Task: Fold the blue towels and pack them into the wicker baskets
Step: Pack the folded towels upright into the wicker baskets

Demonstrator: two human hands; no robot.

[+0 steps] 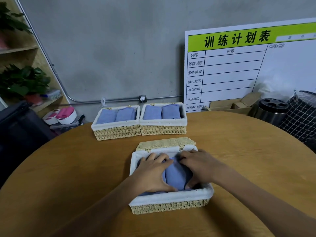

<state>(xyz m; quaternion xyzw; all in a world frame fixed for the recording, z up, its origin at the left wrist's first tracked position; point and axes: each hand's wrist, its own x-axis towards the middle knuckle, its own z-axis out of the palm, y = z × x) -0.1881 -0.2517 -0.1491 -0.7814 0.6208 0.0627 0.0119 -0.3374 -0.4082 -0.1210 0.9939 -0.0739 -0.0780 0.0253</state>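
Observation:
A wicker basket (169, 205) with a white liner stands in front of me on the round wooden table (68, 168), its lid (165, 143) hinged open at the back. Folded blue towels (175, 175) lie inside it. My left hand (152, 173) and my right hand (199, 165) both press down on the towels with spread fingers, one on each side. Two more wicker baskets, left (118, 131) and right (163, 129), stand side by side at the table's far edge, each holding two folded blue towels.
A training-schedule board (239, 65) leans on the grey wall at the right, with cardboard boxes (230, 105), a metal bin (271, 110) and a checked bag (301, 120) below it. Shelves with plants (22, 81) stand at the left.

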